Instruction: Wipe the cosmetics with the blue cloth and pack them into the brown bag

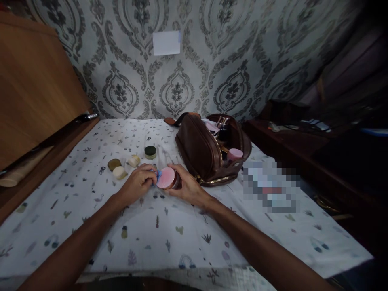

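My right hand (pixel 188 186) is curled around a small round jar with a pink top (pixel 166 178), held just above the patterned cloth (pixel 151 230). My left hand (pixel 138 182) is closed beside it, pinching something small and blue (pixel 158 174) against the jar's left edge. Both hands meet in the middle of the table. An open brown leather toiletry bag (pixel 201 151) stands just behind my right hand, with a pink-capped item (pixel 235 154) and other things inside.
Left of my hands lie small round containers: a cream one (pixel 119 172), an olive one (pixel 114 164), a pale one (pixel 133 161) and a dark green-lidded jar (pixel 150 152). A blurred-out object (pixel 271 186) lies to the right. A wooden headboard (pixel 33 89) rises at left; dark furniture stands at right.
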`<state>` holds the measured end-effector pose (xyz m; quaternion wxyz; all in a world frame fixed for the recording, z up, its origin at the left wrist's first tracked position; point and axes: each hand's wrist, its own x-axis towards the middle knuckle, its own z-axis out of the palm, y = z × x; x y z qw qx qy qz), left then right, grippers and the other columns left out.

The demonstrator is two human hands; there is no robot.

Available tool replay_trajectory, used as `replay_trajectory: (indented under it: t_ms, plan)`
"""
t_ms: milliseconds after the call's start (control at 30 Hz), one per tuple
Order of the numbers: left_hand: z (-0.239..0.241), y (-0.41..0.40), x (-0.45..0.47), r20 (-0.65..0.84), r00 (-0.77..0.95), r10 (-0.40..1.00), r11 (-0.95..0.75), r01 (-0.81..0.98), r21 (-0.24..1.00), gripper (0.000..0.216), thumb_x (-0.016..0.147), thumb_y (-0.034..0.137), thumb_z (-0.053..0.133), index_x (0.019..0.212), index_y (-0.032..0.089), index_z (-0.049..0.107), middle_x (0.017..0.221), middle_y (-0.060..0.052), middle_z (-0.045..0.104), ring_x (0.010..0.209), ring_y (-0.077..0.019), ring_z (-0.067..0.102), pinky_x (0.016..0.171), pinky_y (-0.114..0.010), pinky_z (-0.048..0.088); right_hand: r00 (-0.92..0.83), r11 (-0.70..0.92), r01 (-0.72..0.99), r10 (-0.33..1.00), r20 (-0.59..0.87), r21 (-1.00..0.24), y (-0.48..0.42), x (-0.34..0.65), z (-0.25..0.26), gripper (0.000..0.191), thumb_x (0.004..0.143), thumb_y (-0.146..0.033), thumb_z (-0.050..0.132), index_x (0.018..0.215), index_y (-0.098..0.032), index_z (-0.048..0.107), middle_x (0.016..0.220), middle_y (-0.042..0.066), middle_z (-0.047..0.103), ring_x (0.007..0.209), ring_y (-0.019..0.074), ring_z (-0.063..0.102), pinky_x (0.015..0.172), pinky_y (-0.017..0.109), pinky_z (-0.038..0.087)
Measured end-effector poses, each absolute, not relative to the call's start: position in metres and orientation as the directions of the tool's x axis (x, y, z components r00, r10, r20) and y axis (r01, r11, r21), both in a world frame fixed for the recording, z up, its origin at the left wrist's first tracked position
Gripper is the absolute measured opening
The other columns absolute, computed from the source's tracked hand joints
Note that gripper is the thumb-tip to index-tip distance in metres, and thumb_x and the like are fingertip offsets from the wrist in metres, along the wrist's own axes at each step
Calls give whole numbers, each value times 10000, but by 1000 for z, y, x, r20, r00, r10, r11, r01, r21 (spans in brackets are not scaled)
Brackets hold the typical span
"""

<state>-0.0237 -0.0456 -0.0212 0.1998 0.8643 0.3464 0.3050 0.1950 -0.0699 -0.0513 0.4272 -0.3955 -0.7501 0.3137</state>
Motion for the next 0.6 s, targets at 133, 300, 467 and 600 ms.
replay_trajectory:
  t_ms: [133,300,467,600]
  plan:
    - [-22,-46,-21,388,489,781,-605,442,662,241,805,117,461,739,206,674,965,-53,680,944,-196,650,865,-343,494,-285,376,240,909,305,-895,-69,193,-52,695,637,-278,823,1267,-224,535,1162,63,600,1045,225,608,948,395,496]
    - [-19,-47,-21,244,352,904,-370,357,858,231,852,258,524,1028,200,662,933,-24,695,791,-166,640,683,-270,513,-265,68,-55,961,80,-996,-68,191,-46,704,541,-316,892,1154,-215,559,992,10,649,861,167,641,817,316,533]
    - [-10,-54,-18,153,396,905,-277,278,920,403,870,373,599,1227,188,587,1131,-70,671,964,-204,652,784,-297,537,-186,-18,-183,983,16,-983,-71,190,-38,652,530,-385,915,1067,-220,585,967,5,670,850,163,639,779,298,541]
    - [-18,-59,-11,221,432,874,-376,317,870,681,774,413,742,1370,212,480,1339,-124,564,1196,-275,579,953,-376,509,-137,-11,-212,990,19,-977,-71,188,-43,710,509,-401,930,1104,-223,585,1066,32,696,997,210,656,940,375,528]
